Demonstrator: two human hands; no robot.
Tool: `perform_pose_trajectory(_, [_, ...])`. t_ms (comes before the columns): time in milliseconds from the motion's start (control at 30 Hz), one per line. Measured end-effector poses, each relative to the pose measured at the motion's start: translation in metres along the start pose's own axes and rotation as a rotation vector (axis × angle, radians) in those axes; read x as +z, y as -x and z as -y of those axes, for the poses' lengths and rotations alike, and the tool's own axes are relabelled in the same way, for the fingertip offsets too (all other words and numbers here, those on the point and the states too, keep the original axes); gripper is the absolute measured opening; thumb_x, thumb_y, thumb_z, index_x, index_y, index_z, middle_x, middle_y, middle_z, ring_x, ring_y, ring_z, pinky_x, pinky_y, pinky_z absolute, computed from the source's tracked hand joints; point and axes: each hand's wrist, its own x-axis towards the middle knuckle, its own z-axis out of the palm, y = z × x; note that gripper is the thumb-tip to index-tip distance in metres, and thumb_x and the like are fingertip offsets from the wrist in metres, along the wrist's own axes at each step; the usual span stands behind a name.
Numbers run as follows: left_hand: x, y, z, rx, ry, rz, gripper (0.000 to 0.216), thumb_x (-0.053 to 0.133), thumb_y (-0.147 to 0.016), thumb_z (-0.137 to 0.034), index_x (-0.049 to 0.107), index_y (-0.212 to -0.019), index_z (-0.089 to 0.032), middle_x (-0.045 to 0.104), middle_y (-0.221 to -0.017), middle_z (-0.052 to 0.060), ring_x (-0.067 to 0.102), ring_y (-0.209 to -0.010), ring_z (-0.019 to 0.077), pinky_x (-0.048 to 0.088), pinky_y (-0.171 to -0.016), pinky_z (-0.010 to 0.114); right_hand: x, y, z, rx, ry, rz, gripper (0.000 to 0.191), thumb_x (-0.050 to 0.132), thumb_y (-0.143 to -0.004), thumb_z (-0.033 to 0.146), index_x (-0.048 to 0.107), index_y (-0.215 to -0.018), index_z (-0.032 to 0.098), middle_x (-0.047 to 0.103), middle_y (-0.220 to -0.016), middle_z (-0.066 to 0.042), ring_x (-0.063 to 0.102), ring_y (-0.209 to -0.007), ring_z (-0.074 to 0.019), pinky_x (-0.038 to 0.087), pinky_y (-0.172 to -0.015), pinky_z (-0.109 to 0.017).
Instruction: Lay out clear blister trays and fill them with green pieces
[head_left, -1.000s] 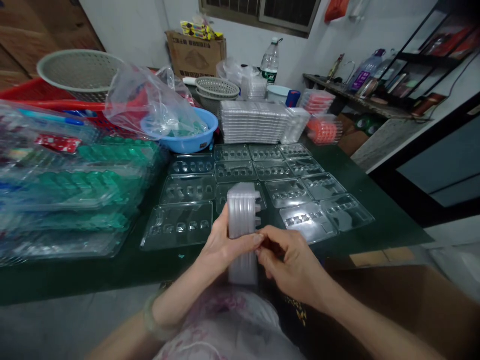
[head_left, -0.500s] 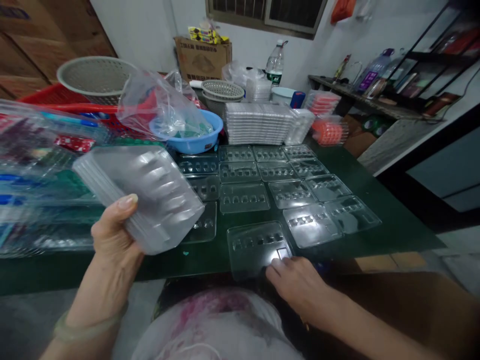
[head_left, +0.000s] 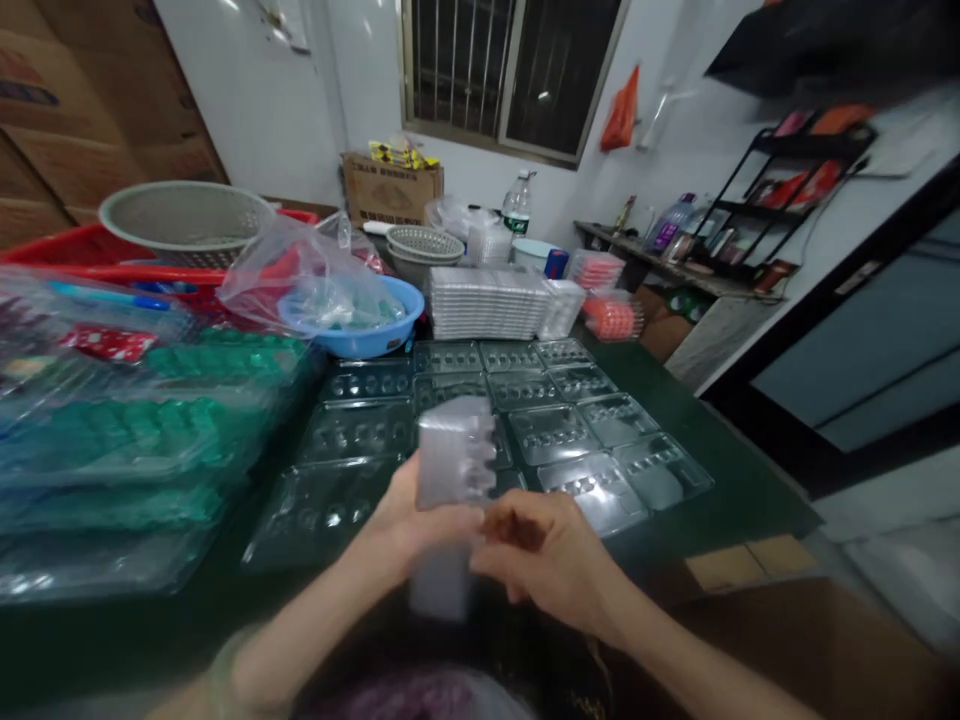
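Observation:
My left hand (head_left: pixel 420 530) is closed round a stack of clear plastic blister trays (head_left: pixel 454 455), held upright on edge above the near side of the table. The thumb lies across the stack's side. My right hand (head_left: pixel 544 550) meets the stack's right edge with its thumb and fingers pinched together; blur hides whether a single tray is between them. Behind the hands, clear trays with moulded pockets lie flat in rows, among them one tray (head_left: pixel 551 432) right of the stack and another tray (head_left: pixel 326 510) at the left front. My hands and the stack cover part of the rows.
Bagged green plastic packs (head_left: pixel 150 440) fill the left of the green table (head_left: pixel 750 500). Further back are a blue basin (head_left: pixel 367 340), a red crate (head_left: pixel 75 270), a grey sieve (head_left: pixel 187 215), piled clear packs (head_left: pixel 487 305) and orange packs (head_left: pixel 611 318). A cardboard box (head_left: pixel 394 195) stands by the wall.
My left hand has brought the stack rightwards to the middle and turned it on edge. My right hand has left the tray at the table's front and come up to the stack. The view has tilted up.

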Motion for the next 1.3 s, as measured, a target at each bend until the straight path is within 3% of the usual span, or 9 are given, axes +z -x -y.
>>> perform_pose_trajectory(100, [0.019, -0.016, 0.002, -0.026, 0.022, 0.193, 0.046, 0.07, -0.062, -0.02, 0.056, -0.106, -0.016, 0.067, -0.072, 0.006, 0.064, -0.06, 0.0219, 0.05, -0.054, 0.03, -0.012, -0.009, 0.008, 0.047, -0.236, 0.008, 0.029, 0.07, -0.065, 0.041, 0.057, -0.07, 0.015, 0.052, -0.048, 0.006, 0.048, -0.038, -0.0062, 0.037, -0.037, -0.017])
perform_pose_trajectory(267, [0.041, -0.046, 0.002, -0.069, 0.015, 0.333, 0.046, 0.068, -0.064, -0.021, 0.055, -0.107, -0.012, 0.065, -0.06, 0.006, 0.063, -0.052, 0.0238, 0.049, -0.052, 0.034, -0.045, -0.022, -0.003, 0.047, -0.456, 0.096, 0.03, 0.07, -0.065, 0.039, 0.056, -0.065, 0.012, 0.057, -0.052, 0.002, 0.054, -0.039, -0.0082, 0.04, -0.034, -0.016])
perform_pose_trajectory(567, [0.061, -0.102, 0.004, -0.119, -0.044, 0.342, 0.042, 0.065, -0.069, -0.024, 0.055, -0.107, -0.009, 0.065, -0.059, 0.006, 0.064, -0.055, 0.0238, 0.05, -0.057, 0.036, -0.102, -0.044, -0.014, -0.034, -0.465, 0.104, 0.02, 0.063, -0.074, 0.031, 0.056, -0.069, 0.013, 0.059, -0.055, 0.001, 0.055, -0.04, -0.0087, 0.039, -0.034, -0.016])
perform_pose_trajectory(767, [0.076, -0.133, 0.002, 0.046, -0.214, 0.124, 0.064, 0.072, -0.062, -0.018, 0.045, -0.12, -0.016, 0.063, -0.068, 0.001, 0.06, -0.057, 0.0164, 0.045, -0.05, 0.024, -0.113, -0.049, -0.001, -0.097, -0.077, -0.2, 0.011, 0.053, -0.078, 0.022, 0.055, -0.07, 0.015, 0.051, -0.052, 0.005, 0.049, -0.041, -0.0058, 0.036, -0.039, -0.015])
perform_pose_trajectory(900, [0.071, -0.158, 0.009, -0.048, -0.066, 0.184, 0.043, 0.07, -0.066, -0.022, 0.054, -0.105, -0.014, 0.064, -0.071, 0.004, 0.061, -0.061, 0.0192, 0.049, -0.055, 0.029, -0.132, -0.047, 0.006, -0.133, 0.074, -0.33, 0.015, 0.048, -0.08, 0.021, 0.052, -0.067, 0.016, 0.044, -0.047, 0.007, 0.041, -0.038, -0.0046, 0.033, -0.039, -0.015])
perform_pose_trajectory(1033, [0.047, -0.174, 0.009, -0.18, 0.043, 0.078, 0.034, 0.07, -0.065, -0.024, 0.057, -0.095, -0.013, 0.065, -0.071, 0.006, 0.063, -0.062, 0.0225, 0.051, -0.061, 0.039, -0.208, -0.053, -0.009, -0.164, 0.45, -0.567, 0.016, 0.041, -0.086, 0.028, 0.05, -0.078, 0.017, 0.047, -0.05, 0.005, 0.05, -0.043, -0.0079, 0.037, -0.043, -0.017])
perform_pose_trajectory(1133, [0.03, -0.175, 0.003, -0.196, -0.012, -0.064, 0.05, 0.073, -0.061, -0.023, 0.052, -0.107, -0.017, 0.067, -0.076, 0.005, 0.064, -0.065, 0.0249, 0.052, -0.062, 0.041, -0.279, -0.074, -0.044, -0.025, 1.143, -0.747, 0.024, 0.027, -0.092, 0.023, 0.05, -0.093, 0.015, 0.059, -0.07, -0.003, 0.059, -0.06, -0.0114, 0.04, -0.054, -0.02])
perform_pose_trajectory(1167, [0.026, -0.173, 0.001, -0.202, -0.032, -0.089, 0.055, 0.073, -0.061, -0.023, 0.05, -0.11, -0.018, 0.067, -0.077, 0.005, 0.065, -0.067, 0.0257, 0.052, -0.062, 0.041, -0.3, -0.083, -0.058, 0.079, 1.416, -0.704, 0.024, 0.026, -0.091, 0.019, 0.05, -0.097, 0.015, 0.062, -0.079, -0.006, 0.061, -0.069, -0.0136, 0.041, -0.059, -0.022])
perform_pose_trajectory(1300, [0.019, -0.166, -0.002, -0.211, -0.119, -0.165, 0.065, 0.075, -0.058, -0.026, 0.047, -0.116, -0.017, 0.068, -0.078, 0.007, 0.065, -0.071, 0.0284, 0.052, -0.063, 0.041, -0.351, -0.118, -0.111, 0.235, 1.553, -0.562, 0.022, 0.038, -0.084, 0.005, 0.054, -0.098, 0.011, 0.063, -0.087, -0.012, 0.063, -0.076, -0.019, 0.042, -0.063, -0.027])
